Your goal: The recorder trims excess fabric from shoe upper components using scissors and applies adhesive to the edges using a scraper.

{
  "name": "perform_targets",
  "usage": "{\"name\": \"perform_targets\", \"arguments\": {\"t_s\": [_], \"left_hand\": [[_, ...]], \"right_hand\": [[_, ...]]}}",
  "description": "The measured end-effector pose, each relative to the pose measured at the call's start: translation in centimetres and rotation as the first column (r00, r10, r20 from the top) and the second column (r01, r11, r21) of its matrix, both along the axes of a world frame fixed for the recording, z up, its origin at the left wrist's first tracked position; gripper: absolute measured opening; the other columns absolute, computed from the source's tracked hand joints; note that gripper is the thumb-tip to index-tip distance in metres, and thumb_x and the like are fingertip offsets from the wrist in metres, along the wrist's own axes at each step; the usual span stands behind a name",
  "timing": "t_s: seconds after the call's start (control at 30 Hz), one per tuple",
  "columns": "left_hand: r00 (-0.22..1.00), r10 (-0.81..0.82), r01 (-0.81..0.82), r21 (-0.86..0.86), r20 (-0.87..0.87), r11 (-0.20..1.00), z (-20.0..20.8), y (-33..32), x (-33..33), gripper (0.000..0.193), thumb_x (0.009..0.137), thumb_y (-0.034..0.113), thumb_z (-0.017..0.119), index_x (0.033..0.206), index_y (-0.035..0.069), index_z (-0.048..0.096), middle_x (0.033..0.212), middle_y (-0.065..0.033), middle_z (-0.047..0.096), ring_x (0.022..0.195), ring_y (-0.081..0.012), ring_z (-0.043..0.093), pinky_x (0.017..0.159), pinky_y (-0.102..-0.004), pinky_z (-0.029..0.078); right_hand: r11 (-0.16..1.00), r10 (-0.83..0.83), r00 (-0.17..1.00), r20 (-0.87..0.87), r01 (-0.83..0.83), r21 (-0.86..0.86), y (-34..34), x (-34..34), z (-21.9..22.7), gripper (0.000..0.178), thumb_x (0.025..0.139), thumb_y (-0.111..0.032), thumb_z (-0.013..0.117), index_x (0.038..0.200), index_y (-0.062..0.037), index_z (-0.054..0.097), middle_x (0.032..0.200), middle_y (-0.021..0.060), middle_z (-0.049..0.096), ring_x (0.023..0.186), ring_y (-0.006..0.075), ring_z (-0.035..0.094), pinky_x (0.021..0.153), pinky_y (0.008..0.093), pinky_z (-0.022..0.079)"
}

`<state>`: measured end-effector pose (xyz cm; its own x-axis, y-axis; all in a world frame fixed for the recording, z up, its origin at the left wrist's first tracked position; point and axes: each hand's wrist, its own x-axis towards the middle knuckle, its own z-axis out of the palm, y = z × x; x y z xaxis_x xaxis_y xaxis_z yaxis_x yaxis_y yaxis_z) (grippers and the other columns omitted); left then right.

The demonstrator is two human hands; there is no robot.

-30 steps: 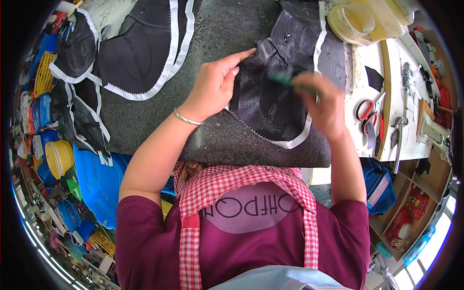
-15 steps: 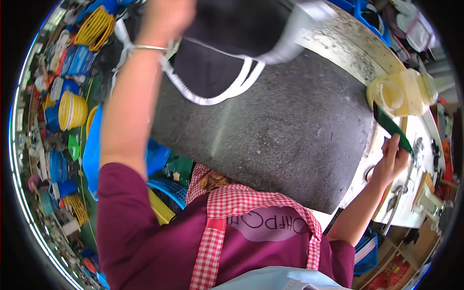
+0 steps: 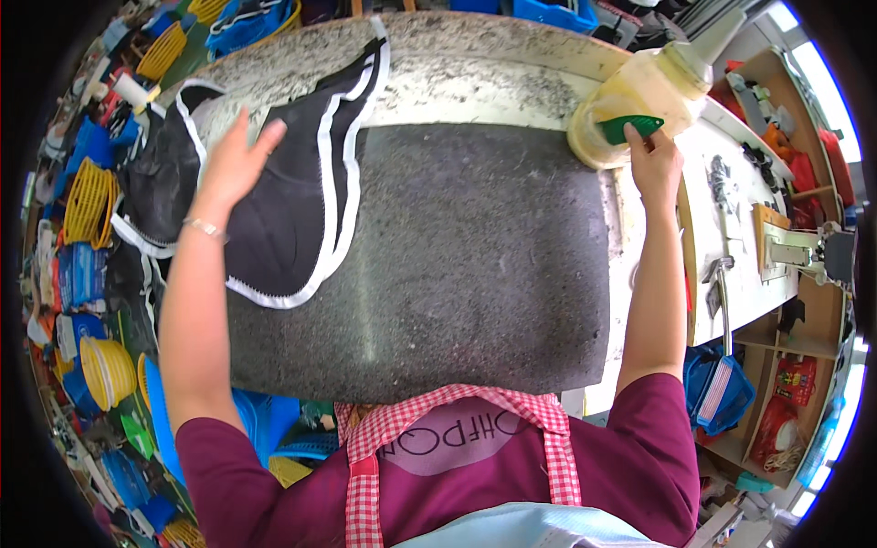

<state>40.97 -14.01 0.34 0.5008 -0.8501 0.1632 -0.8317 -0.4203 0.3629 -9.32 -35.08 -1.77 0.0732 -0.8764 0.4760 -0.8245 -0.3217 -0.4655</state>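
Note:
Over on the left, my left hand [image 3: 239, 160] is over black fabric pieces, thumb and forefinger spread, holding nothing that shows. The nearest black piece [image 3: 279, 219] is edged with white toothed tape, lies flat and partly overlaps the dark grey mat. Another black piece [image 3: 151, 183] with white edging lies to its left. On the right, my right hand [image 3: 660, 166] pinches a flat green spreader [image 3: 630, 126]. The spreader is against a cloudy yellowish plastic jug [image 3: 598, 100]; whether it is inside the jug I cannot tell.
A dark grey mat [image 3: 475, 265] covers the middle of a smudged white worktable [image 3: 475, 87]. Right of it is a white surface with a metal lever [image 3: 723, 292] and a clamp-like device [image 3: 795, 248]. Yellow baskets [image 3: 108, 373] and blue bins crowd the floor at left.
The black pieces, raised and blurred before, now lie on the left of the table. My left hand has loosened from them. My right hand has carried the green spreader up and left against the jug.

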Motion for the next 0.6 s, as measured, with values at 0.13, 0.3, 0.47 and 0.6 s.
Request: {"name": "perform_targets", "arguments": {"t_s": [0.13,0.3,0.47,0.6], "left_hand": [[0.998,-0.034,0.026,0.153,0.049,0.988,-6.3,-1.8,2.5,0.069,0.079,0.045,0.077,0.12,-0.007,0.06,0.124,-0.0289,0.058,0.116,-0.0446,0.055,0.101,-0.0446,0.044],[0.938,-0.059,0.121,-0.163,0.341,0.979,-4.2,-0.7,-2.0,0.045,0.082,0.027,0.076,0.116,0.001,0.061,0.118,-0.0233,0.06,0.11,-0.0387,0.057,0.091,-0.0468,0.047],[0.954,-0.097,0.104,-0.012,0.284,0.994,3.8,0.9,-5.1,0.034,0.092,0.02,0.067,0.12,0.004,0.055,0.091,-0.0158,0.068,0.082,-0.0357,0.067,0.073,-0.0405,0.052],[0.768,-0.429,0.261,-0.379,-0.475,0.888,8.7,2.3,-10.1,0.047,0.095,0.016,0.063,0.138,0.007,0.047,0.089,-0.0081,0.069,0.072,-0.0109,0.064,0.062,-0.0283,0.048]], "right_hand": [[0.96,0.008,0.842,0.539,-0.157,0.231,-1.7,-1.9,-1.6,0.021,0.089,-0.019,0.071,0.088,0.0016,0.067,0.07,0.0065,0.065,0.058,0.0127,0.056,0.055,0.0276,0.041],[0.936,-0.145,0.366,0.919,-0.252,0.247,-0.5,-1.6,-1.6,0.017,0.09,-0.012,0.071,0.087,0.0022,0.063,0.072,0.0082,0.065,0.059,0.0124,0.061,0.047,0.0232,0.04],[0.921,-0.164,0.144,0.976,-0.332,0.204,-1.2,-2.8,-1.7,0.017,0.092,-0.009,0.068,0.096,0.005,0.059,0.081,0.0111,0.067,0.066,0.0175,0.067,0.052,0.0207,0.05],[0.921,-0.14,0.15,0.979,-0.343,0.184,-1.2,-4.3,-2.7,0.018,0.092,-0.01,0.068,0.097,0.0055,0.06,0.083,0.0114,0.067,0.07,0.0192,0.069,0.054,0.0224,0.053]]}}
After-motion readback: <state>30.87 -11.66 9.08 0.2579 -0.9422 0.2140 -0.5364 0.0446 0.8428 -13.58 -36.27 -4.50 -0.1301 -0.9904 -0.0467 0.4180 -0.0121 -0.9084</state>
